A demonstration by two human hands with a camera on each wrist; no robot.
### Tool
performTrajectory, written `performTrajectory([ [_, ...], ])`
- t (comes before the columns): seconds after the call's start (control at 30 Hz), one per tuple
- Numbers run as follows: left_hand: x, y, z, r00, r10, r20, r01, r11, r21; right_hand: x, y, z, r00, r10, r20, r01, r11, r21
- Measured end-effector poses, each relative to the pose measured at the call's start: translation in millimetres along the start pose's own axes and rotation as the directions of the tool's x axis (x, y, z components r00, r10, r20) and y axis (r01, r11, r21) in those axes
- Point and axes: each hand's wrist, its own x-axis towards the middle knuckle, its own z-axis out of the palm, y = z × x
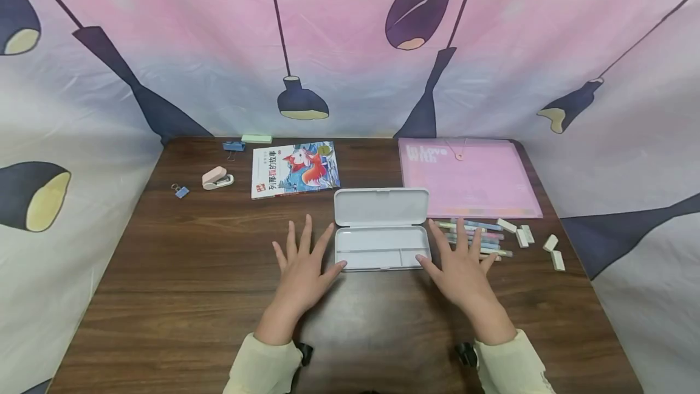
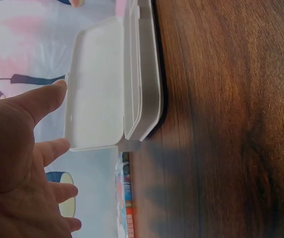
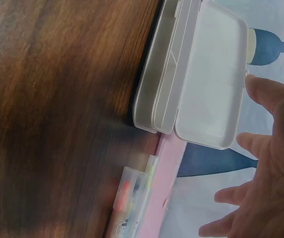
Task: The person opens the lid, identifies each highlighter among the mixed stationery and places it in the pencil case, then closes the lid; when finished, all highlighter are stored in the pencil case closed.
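Observation:
A white pencil case (image 1: 383,248) lies on the wooden table with its lid (image 1: 381,207) raised; its tray has long and short compartments with nothing in them. At its left side my left hand (image 1: 303,272) is spread, fingers straight, the thumb near the front left corner. My right hand (image 1: 462,272) spreads the same way at the right side, thumb by the front right corner. Both wrist views show the palms and extended fingers apart from the case, holding nothing. Several markers (image 1: 494,236) lie partly beneath the right fingers in the head view.
A pink document folder (image 1: 470,178) and several white erasers (image 1: 523,236) lie at the right. A fox-cover book (image 1: 295,169), a pink stapler (image 1: 217,178), blue binder clips (image 1: 181,191) and a pale green block (image 1: 256,138) are at the back left. A printed curtain (image 1: 350,47) surrounds the table.

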Motion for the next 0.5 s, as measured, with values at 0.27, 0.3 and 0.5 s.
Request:
performTrajectory([
  [0.27,-1.8,2.7,2.1,0.999,0.009,0.040,-0.010,1.000,0.005,-7.4,2.3,-1.9,1.000,0.011,0.012,-0.011,1.000,-0.004],
  [0.3,-1.8,3.0,2.3,0.999,0.011,0.042,-0.012,1.000,0.007,-7.7,2.3,-2.1,1.000,0.010,0.010,-0.010,1.000,-0.004],
  [0.5,-2.5,2.1,4.2,0.997,0.021,0.068,-0.021,1.000,0.005,-8.1,2.6,-2.1,1.000,0.009,-0.006,-0.009,1.000,0.006],
])
